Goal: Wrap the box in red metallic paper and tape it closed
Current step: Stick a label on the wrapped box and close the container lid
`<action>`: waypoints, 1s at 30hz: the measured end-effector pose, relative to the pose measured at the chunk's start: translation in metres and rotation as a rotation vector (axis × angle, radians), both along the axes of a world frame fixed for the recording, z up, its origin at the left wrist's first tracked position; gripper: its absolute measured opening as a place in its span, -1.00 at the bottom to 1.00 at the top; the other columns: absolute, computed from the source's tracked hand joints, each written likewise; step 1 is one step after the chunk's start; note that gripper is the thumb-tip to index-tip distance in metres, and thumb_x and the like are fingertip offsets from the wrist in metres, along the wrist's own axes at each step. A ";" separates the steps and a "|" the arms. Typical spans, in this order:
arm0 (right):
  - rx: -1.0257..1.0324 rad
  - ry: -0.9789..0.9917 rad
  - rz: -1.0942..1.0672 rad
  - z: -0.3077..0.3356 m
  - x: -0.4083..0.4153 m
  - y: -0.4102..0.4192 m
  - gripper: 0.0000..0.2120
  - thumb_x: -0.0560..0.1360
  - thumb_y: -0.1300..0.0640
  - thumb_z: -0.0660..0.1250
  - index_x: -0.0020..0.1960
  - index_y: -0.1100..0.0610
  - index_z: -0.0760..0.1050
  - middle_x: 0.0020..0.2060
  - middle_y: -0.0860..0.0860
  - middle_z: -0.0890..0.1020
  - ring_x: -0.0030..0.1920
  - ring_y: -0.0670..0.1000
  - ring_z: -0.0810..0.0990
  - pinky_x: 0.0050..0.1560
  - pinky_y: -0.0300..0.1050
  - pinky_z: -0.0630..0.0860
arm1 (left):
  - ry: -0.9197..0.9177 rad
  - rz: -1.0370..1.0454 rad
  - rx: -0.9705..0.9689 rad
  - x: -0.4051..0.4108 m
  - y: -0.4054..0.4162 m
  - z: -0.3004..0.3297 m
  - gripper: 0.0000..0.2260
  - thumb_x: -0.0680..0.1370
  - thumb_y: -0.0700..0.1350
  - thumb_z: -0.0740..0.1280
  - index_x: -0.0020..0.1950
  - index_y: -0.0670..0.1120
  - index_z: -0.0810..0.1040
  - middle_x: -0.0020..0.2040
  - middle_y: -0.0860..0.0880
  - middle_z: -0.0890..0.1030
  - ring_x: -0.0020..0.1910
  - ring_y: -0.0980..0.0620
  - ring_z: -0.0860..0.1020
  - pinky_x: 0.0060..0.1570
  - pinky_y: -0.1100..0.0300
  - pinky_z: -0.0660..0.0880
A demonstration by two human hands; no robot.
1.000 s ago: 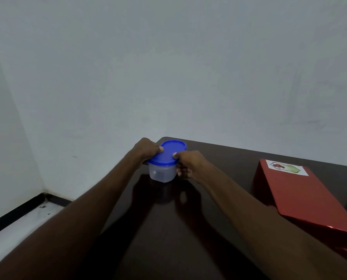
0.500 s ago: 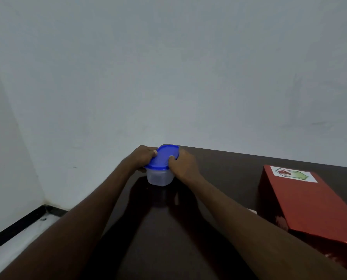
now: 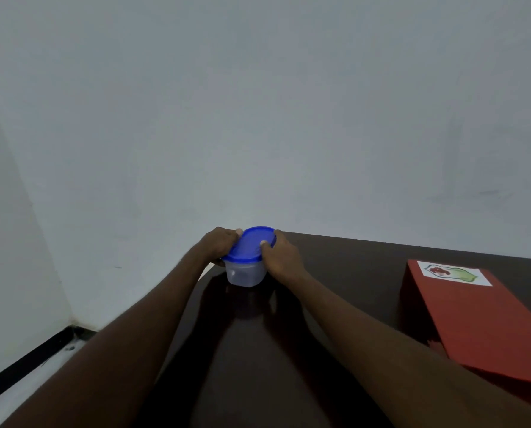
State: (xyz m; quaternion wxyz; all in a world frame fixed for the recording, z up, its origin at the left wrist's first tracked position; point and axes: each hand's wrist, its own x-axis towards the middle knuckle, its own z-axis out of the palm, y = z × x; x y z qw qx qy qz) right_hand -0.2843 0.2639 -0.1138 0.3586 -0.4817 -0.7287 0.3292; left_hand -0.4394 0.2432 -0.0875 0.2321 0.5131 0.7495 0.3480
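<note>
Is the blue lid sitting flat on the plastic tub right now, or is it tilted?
Tilted. The blue lid slopes down toward the camera on the plastic tub, with the left hand and right hand gripping its edges.

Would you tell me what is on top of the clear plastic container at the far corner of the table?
A blue lid covers the container; the left hand and right hand grip its rim. Something dark shows faintly through the wall; the contents cannot be made out.

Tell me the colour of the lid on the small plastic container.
Blue, on the round lid in the head view.
</note>
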 end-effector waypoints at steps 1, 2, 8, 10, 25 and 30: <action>-0.045 0.012 0.013 0.006 0.001 -0.001 -0.47 0.66 0.00 0.11 0.53 0.24 0.17 0.45 0.18 0.39 0.42 0.18 0.38 0.39 -0.02 0.30 | 0.002 0.012 0.013 0.000 -0.001 0.003 -0.60 0.67 0.14 0.07 0.17 -0.12 0.53 0.10 -0.19 0.59 -0.04 -0.16 0.56 -0.21 0.06 0.57; -0.092 0.033 0.015 0.013 0.004 -0.002 -0.41 0.67 -0.02 0.09 0.58 0.25 0.06 0.49 0.19 0.33 0.46 0.19 0.33 0.43 -0.01 0.26 | -0.019 0.037 0.042 0.000 -0.003 0.007 -0.59 0.67 0.17 0.05 0.18 -0.11 0.51 0.09 -0.18 0.59 -0.02 -0.16 0.57 -0.24 0.09 0.56; 0.034 -0.143 -0.129 0.063 0.062 -0.020 -0.70 0.55 0.16 0.22 0.21 0.31 0.38 0.10 0.17 0.55 0.00 0.12 0.50 -0.08 -0.15 0.35 | 0.005 0.107 0.317 0.016 -0.007 0.043 -0.55 0.66 0.14 0.09 0.14 -0.17 0.59 0.02 -0.14 0.65 0.04 -0.11 0.59 0.16 -0.03 0.52; 0.092 -0.183 -0.163 0.077 0.092 -0.026 -0.89 0.51 0.19 0.23 -0.07 0.25 0.39 -0.14 0.11 0.54 -0.13 0.10 0.48 -0.15 -0.15 0.35 | -0.099 0.037 0.320 0.037 -0.009 0.055 -0.56 0.66 0.13 0.11 0.15 -0.16 0.62 0.03 -0.16 0.66 -0.05 -0.06 0.59 0.02 0.03 0.54; 0.293 -0.364 -0.672 0.081 0.386 -0.114 -0.47 0.46 -0.03 0.40 0.31 0.22 0.40 0.18 0.16 0.57 0.23 0.19 0.48 0.17 0.02 0.43 | -0.742 -0.625 -0.168 0.345 -0.001 0.057 -0.38 0.64 0.22 0.11 0.31 -0.34 0.44 0.21 -0.39 0.52 0.12 -0.35 0.60 0.07 -0.13 0.60; 0.253 -0.207 -0.782 0.037 0.450 -0.131 0.03 0.35 -0.12 0.54 0.56 0.22 0.01 0.45 0.21 0.29 0.44 0.23 0.26 0.38 0.11 0.31 | -0.770 -0.719 -0.346 0.434 0.006 0.045 -0.25 0.60 0.33 0.08 0.44 -0.33 0.29 0.35 -0.42 0.38 0.16 -0.40 0.55 0.00 -0.18 0.61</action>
